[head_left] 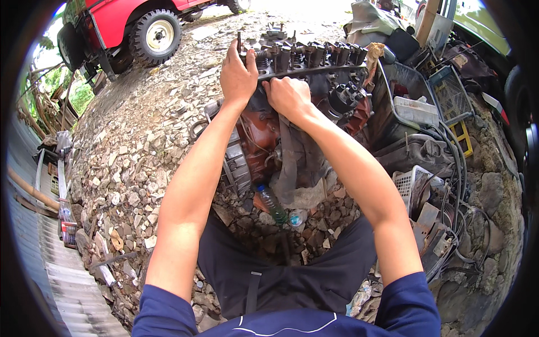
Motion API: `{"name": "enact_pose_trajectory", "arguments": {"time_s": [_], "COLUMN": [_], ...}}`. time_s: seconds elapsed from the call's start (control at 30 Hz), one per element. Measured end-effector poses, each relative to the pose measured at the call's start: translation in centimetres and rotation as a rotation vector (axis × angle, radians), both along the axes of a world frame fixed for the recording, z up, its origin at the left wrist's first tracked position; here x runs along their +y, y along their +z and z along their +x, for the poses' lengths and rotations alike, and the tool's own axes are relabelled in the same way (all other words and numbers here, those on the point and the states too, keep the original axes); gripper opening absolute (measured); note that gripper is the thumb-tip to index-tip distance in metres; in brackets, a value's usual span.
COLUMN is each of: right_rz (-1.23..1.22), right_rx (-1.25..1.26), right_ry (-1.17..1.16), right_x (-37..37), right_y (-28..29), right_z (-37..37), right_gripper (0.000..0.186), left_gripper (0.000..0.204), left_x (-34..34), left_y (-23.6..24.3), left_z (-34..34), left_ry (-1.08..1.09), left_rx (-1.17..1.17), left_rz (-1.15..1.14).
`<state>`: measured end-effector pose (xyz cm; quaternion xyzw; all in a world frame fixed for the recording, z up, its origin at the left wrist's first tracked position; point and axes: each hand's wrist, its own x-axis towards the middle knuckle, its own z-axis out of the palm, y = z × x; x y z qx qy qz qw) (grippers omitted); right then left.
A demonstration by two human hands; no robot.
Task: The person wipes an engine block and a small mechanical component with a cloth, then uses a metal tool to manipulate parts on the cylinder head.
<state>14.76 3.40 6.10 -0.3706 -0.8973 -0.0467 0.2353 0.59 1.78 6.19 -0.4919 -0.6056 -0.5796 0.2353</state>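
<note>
In front of me an engine block (pixel 259 140), reddish brown and greasy, stands on the stony ground. Across its top lies a dark cylinder head (pixel 320 68) with a row of rocker arms and valve springs. My left hand (pixel 238 76) is wrapped round the head's left end, beside an upright stud. At the near edge of the head, my right hand (pixel 287 96) has its fingers curled against it; the fingertips are partly hidden. A black distributor (pixel 343 98) with several terminals sits right of that hand. A dirty grey cloth (pixel 287 163) hangs down the near side of the block.
A plastic bottle (pixel 272 203) leans between my legs, below the engine. To the right are a metal bin (pixel 401 76), a white basket (pixel 405 182), cables and scrap parts. A red vehicle (pixel 115 25) stands far left, and corrugated sheeting (pixel 70 281) runs along the left.
</note>
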Motion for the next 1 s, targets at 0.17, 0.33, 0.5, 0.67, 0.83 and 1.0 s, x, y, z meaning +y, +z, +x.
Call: {"name": "enact_pose_trajectory", "arguments": {"time_s": [0.17, 0.33, 0.5, 0.67, 0.83, 1.0], "right_rz": [0.081, -0.030, 0.109, 0.037, 0.050, 0.145], "right_rx": [-0.036, -0.034, 0.003, -0.003, 0.001, -0.004], "right_ry": [0.031, 0.018, 0.036, 0.056, 0.029, 0.104], "right_x": [1.0, 0.5, 1.0, 0.8, 0.4, 1.6], "right_y": [-1.1, -0.2, -0.9, -0.6, -0.4, -1.4], "right_z": [0.0, -0.1, 0.2, 0.2, 0.3, 0.5], "right_gripper": [0.035, 0.033, 0.044, 0.030, 0.030, 0.039], "left_gripper": [0.050, 0.050, 0.051, 0.051, 0.051, 0.051], "left_x": [0.4, 0.2, 0.2, 0.1, 0.1, 0.3], "left_y": [0.0, -0.3, -0.1, 0.0, 0.0, -0.1], "left_z": [-0.2, -0.4, -0.1, -0.2, -0.2, -0.1], "left_ry": [0.008, 0.009, 0.012, 0.011, 0.007, 0.038], "left_rx": [0.053, 0.041, 0.064, 0.061, 0.044, 0.065], "left_rz": [0.057, 0.035, 0.020, 0.024, 0.021, 0.040]}}
